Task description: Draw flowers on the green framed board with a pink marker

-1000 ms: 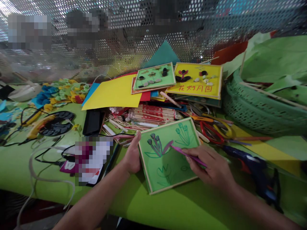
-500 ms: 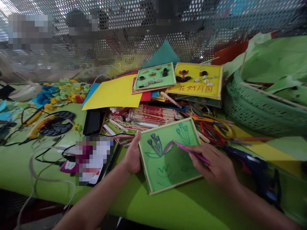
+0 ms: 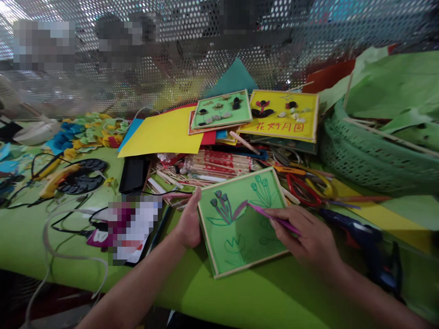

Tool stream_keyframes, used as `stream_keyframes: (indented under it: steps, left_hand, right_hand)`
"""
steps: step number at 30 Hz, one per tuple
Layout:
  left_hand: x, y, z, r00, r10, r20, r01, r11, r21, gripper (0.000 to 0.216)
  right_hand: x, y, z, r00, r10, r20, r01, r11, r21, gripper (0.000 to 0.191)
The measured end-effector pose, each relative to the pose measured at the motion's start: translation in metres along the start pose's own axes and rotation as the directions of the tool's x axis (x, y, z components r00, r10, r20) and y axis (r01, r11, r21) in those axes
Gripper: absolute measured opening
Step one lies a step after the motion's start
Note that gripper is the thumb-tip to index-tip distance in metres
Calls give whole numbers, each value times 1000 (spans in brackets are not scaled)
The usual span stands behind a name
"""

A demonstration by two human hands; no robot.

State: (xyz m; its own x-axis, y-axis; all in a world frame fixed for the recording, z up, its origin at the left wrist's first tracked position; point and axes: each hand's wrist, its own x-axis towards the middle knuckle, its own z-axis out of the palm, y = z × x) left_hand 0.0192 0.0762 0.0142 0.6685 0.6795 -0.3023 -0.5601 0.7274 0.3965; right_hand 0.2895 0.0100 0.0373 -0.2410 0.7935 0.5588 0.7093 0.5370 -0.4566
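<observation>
A green drawing board with a wooden frame (image 3: 242,224) lies on the green table, with flower outlines drawn on it. My left hand (image 3: 189,224) grips its left edge, thumb on the top corner. My right hand (image 3: 307,237) rests on the board's right side and pinches a thin purple pen (image 3: 270,217), whose tip touches a purple leaf beside the coloured flowers.
Red-handled scissors (image 3: 302,187) and a blue glue gun (image 3: 363,242) lie to the right. A green basket (image 3: 370,160) stands at the far right. Finished picture boards (image 3: 281,114), yellow paper (image 3: 164,132), a pack of sticks (image 3: 219,164), cables and a yellow glue gun (image 3: 58,178) crowd the table.
My right hand and the pen shifted slightly right and up along the purple leaf. My left hand has stayed in place on the board's edge.
</observation>
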Motion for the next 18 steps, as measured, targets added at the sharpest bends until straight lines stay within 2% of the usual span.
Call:
stream_keyframes:
  steps: [8, 18]
  left_hand:
    - [0, 0, -1, 1000, 7, -16, -7, 1000, -3, 63]
    - [-1, 0, -1, 1000, 10, -25, -10, 1000, 15, 66]
  right_hand:
    - [-1, -5, 3, 998, -53, 28, 52, 998, 21, 20]
    - [-2, 0, 3, 1000, -19, 14, 19, 999, 30, 23]
